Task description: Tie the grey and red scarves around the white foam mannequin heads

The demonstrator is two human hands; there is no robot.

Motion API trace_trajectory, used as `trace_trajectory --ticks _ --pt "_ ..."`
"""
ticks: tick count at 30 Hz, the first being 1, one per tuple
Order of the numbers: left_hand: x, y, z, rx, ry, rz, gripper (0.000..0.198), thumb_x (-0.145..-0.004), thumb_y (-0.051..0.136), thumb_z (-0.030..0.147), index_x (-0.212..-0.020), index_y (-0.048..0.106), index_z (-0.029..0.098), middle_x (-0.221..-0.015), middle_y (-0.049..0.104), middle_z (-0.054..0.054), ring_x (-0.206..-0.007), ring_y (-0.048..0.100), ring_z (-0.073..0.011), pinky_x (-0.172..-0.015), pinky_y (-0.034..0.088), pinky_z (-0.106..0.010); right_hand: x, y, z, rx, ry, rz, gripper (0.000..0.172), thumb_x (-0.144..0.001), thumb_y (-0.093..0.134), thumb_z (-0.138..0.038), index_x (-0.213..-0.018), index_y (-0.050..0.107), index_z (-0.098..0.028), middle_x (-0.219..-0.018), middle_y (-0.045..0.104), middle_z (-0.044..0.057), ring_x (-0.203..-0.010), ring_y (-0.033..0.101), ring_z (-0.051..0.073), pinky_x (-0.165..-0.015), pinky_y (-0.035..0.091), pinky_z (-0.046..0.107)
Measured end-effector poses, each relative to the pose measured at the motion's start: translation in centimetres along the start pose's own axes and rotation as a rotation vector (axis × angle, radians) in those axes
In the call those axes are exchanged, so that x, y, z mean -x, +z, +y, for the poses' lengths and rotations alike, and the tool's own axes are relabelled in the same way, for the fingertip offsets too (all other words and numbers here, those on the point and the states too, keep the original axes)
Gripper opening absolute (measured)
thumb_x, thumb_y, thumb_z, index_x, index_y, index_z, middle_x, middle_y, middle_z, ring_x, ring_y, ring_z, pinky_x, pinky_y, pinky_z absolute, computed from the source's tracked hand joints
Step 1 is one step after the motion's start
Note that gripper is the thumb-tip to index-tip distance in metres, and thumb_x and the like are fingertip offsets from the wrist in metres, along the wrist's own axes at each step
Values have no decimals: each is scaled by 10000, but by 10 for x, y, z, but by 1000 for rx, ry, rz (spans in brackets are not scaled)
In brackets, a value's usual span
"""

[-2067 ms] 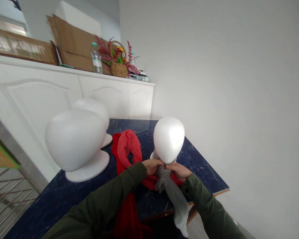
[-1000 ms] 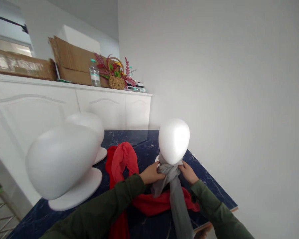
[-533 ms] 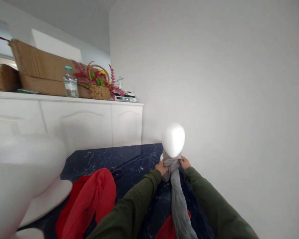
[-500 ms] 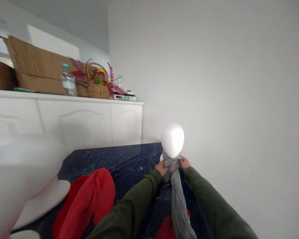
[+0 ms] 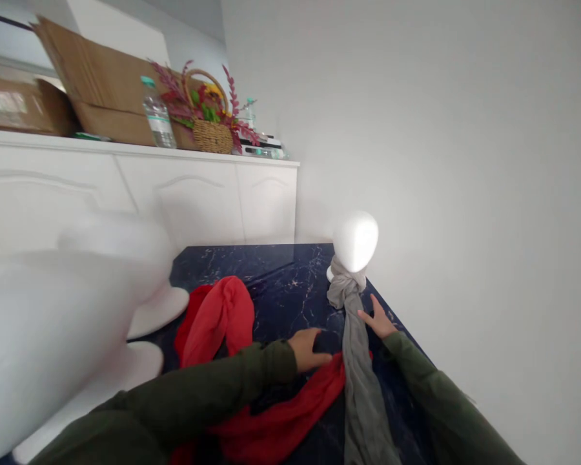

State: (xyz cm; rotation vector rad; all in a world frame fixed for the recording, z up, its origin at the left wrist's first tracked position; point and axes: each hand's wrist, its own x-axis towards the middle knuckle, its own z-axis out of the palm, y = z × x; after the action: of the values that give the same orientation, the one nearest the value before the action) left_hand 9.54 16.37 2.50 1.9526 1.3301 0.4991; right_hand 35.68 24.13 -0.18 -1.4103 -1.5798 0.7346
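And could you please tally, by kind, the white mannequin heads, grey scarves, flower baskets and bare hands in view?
White mannequin heads: 3
Grey scarf: 1
Flower basket: 1
Bare hands: 2
Total: 7

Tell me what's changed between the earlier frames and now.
The white mannequin head wearing the gray scarf has moved away from the person, toward the far right corner of the tabletop. The left hand let go of the scarf's knot and came back toward the person; the right hand let go too, now open beside the hanging tail. The scarf stayed knotted around the neck.
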Motion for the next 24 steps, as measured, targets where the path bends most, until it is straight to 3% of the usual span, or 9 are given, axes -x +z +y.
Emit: trace_trajectory --ticks 3,5,10,12,15,17,19,21,24 --pt "97 19 -3 -217 148 -95 799 -537 673 307 -1270 383 174 -1207 482 -133 -1070 448 -328 -921 328 -419 71 13 -16 267 -76 -151 901 -546 672 -395 -1321 300 -129 -1356 304 158 -1267 237 301 -1039 191 441" --pt "144 20 2 -292 174 -94 631 -603 567 173 -1221 446 214 -1117 540 -98 -989 494 -285 -871 359 -400 104 17 -28 420 -129 -208 788 -545 646 -249 -1280 384 -139 -1286 398 152 -1215 329 292 -1017 245 417" --pt "199 -10 18 -257 341 -110 322 -604 400 44 -755 628 213 -858 609 -35 -880 517 -194 -805 385 -323 116 -6 -49 579 -76 -110 537 -559 462 -55 -1080 576 -116 -1095 550 151 -1085 468 270 -976 301 377" --pt "217 -19 17 -231 383 -107 285 -580 423 48 -704 618 214 -953 600 -20 -947 506 -187 -891 351 -344 111 -17 -54 598 -40 -55 501 -565 455 -55 -1047 589 -64 -1078 548 193 -1080 467 308 -963 305 408" --pt "250 -19 6 -292 335 -102 385 -515 464 49 -811 619 239 -1172 523 -18 -1139 409 -247 -1029 168 -474 120 -13 -67 617 -28 13 494 -556 492 -63 -1039 593 -53 -1103 533 215 -1109 435 352 -962 291 447" --pt "271 -18 -5 -312 296 -92 528 -476 491 57 -954 592 257 -1281 444 -27 -1227 312 -286 -1045 80 -515 137 9 -82 578 -84 38 479 -583 538 -112 -1059 590 -112 -1163 509 177 -1153 396 338 -987 262 448" --pt "285 -21 -17 -263 276 -65 604 -497 534 102 -1079 535 265 -1330 393 -36 -1247 291 -282 -1057 115 -486 158 47 -102 414 -199 0 436 -642 578 -227 -1074 582 -176 -1197 498 124 -1177 378 297 -1018 234 431" --pt "290 -29 -27 -198 238 12 558 -588 558 193 -1138 497 258 -1328 398 -47 -1227 334 -252 -1053 200 -429 176 96 -126 164 -304 -123 434 -682 591 -360 -1090 568 -215 -1197 505 95 -1184 374 271 -1038 203 427" --pt "285 -42 -42 -197 125 205 400 -755 456 300 -1144 499 215 -1266 465 -82 -1189 391 -217 -1031 270 -378 184 175 -169 25 -264 -285 574 -676 592 -473 -1170 505 -195 -1264 447 103 -1250 280 285 -1052 157 428"
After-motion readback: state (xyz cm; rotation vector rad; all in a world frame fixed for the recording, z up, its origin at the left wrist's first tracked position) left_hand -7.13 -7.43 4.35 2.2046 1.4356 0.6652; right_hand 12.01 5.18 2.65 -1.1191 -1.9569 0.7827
